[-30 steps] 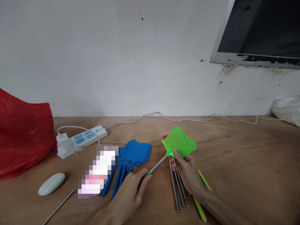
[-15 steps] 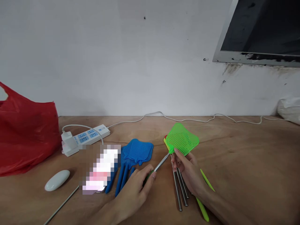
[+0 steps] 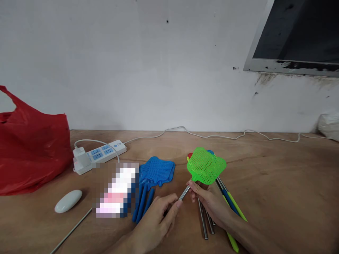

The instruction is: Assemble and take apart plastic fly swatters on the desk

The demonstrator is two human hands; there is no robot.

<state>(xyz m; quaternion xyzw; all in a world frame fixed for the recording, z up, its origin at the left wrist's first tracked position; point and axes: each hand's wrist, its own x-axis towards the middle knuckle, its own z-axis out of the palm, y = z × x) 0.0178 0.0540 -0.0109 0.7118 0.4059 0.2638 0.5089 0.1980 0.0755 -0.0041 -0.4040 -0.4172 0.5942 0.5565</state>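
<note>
I hold a green fly swatter (image 3: 206, 165) over the wooden table (image 3: 278, 183). My right hand (image 3: 209, 201) pinches the neck just below its green mesh head. My left hand (image 3: 156, 222) is closed around the lower end of its thin metal rod (image 3: 184, 192). Under the right hand lies a pile of other swatters with metal rods (image 3: 203, 222) and green and blue handles (image 3: 233, 208). A stack of blue swatters (image 3: 156, 173) lies flat to the left of my left hand.
A white power strip (image 3: 99, 155) with a plugged-in adapter and a white cable (image 3: 212, 135) lie near the wall. A red plastic bag (image 3: 29, 151) stands at the left, a white oval object (image 3: 68, 201) in front of it. A loose metal rod (image 3: 70, 231) lies at the front left.
The green swatter head has dropped lower and nearer to me. My two hands have come closer together along the rod, so less of the rod shows between them.
</note>
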